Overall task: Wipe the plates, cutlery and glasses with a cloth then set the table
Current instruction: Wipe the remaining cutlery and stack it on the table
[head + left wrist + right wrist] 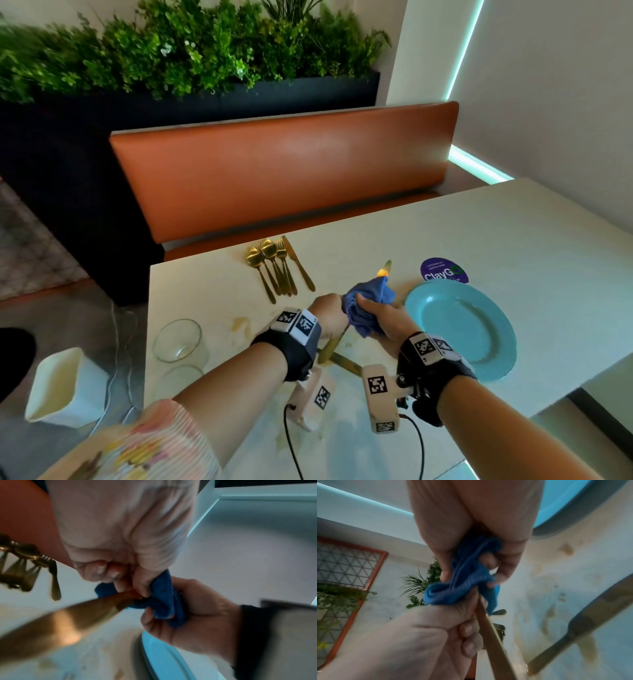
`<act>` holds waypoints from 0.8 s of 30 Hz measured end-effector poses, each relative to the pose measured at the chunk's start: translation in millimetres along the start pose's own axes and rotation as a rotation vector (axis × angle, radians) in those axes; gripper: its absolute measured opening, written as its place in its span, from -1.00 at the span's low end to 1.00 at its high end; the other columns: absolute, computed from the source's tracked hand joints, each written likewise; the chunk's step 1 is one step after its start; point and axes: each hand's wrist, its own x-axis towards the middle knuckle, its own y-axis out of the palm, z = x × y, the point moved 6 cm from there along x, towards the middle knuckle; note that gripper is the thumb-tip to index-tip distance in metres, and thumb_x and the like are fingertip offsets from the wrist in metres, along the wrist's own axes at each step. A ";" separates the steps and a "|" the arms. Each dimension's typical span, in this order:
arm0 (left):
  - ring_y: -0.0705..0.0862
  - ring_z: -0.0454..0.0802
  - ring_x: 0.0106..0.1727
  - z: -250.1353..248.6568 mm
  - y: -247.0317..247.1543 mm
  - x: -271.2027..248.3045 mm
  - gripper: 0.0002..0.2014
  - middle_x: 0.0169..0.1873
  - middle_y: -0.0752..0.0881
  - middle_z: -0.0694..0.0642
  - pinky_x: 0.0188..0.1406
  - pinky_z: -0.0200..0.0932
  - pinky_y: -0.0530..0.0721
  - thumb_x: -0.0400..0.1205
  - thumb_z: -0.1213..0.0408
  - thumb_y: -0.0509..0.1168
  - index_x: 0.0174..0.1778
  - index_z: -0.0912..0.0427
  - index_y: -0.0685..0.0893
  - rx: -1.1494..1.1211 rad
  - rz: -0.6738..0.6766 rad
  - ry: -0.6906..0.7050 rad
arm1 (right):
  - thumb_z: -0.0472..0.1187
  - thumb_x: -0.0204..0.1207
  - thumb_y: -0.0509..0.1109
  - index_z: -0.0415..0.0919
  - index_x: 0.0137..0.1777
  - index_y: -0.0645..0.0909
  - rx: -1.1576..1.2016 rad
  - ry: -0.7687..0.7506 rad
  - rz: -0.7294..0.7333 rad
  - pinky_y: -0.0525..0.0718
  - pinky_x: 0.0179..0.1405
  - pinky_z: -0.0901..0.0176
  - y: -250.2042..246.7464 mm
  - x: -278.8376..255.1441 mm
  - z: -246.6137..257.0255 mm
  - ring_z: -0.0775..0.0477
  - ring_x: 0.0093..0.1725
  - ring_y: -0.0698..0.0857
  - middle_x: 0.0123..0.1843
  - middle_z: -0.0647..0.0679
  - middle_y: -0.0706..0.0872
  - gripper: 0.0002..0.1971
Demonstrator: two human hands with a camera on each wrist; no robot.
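Note:
My left hand (327, 308) grips a gold knife (330, 346) by its handle above the white table (513, 240). My right hand (373, 315) grips a blue cloth (368, 299) bunched round the blade; the blade tip (386, 267) pokes out beyond it. The left wrist view shows the handle (68, 622) running into the cloth (163, 599). In the right wrist view the cloth (462, 581) sits in my right fingers (505, 566) above my left hand (419, 635). A teal plate (462, 329) lies right of my hands. A second gold knife (346, 364) lies under my wrists.
Several gold spoons, forks and a knife (274, 267) lie together near the table's far left edge. Two clear glasses (178, 339) stand at the left edge. A purple round sticker (443, 270) sits behind the plate. Yellowish stains mark the tabletop. An orange bench (281, 178) runs behind.

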 end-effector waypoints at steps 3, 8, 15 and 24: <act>0.62 0.25 0.27 -6.3 3.1 -3.7 -0.67 0.25 0.66 0.32 0.21 -0.03 0.56 0.72 0.25 0.14 0.30 0.35 0.60 -0.021 -0.037 -0.018 | -0.27 0.46 0.48 -0.35 0.00 0.61 0.025 -0.052 -0.157 0.74 -0.40 0.14 -3.5 6.1 14.9 -0.12 -0.29 0.71 -0.22 -0.19 0.71 -0.80; 0.65 0.17 0.23 -5.1 -1.7 -6.0 -0.73 0.19 0.71 0.23 0.16 -0.11 0.58 0.70 0.22 0.20 0.22 0.22 0.69 -0.173 -0.066 -0.038 | -0.12 0.42 0.51 -0.31 -0.22 0.53 -0.046 -0.093 -0.369 0.70 -0.20 0.01 -37.9 17.4 62.9 -0.16 -0.25 0.67 -0.18 -0.22 0.68 -0.72; 0.66 0.16 0.20 15.8 -10.6 -2.8 -0.75 0.15 0.73 0.22 0.01 -0.20 0.51 0.69 0.24 0.22 0.18 0.24 0.71 -0.350 -0.146 -0.114 | -0.09 0.50 0.44 -0.24 0.10 0.51 0.159 -0.094 -0.265 0.47 -0.77 0.41 -51.1 5.4 57.0 0.09 -0.59 0.64 -0.25 -0.08 0.61 -0.70; 0.67 0.23 0.16 -17.5 -13.2 -1.7 -0.80 0.10 0.75 0.24 0.04 -0.14 0.58 0.65 0.27 0.24 0.12 0.18 0.69 -0.391 -0.211 -0.027 | -0.28 0.48 0.45 -0.38 -0.01 0.60 0.099 -0.122 -0.170 0.74 -0.33 0.12 -5.0 0.4 47.6 -0.10 -0.29 0.69 -0.24 -0.17 0.69 -0.82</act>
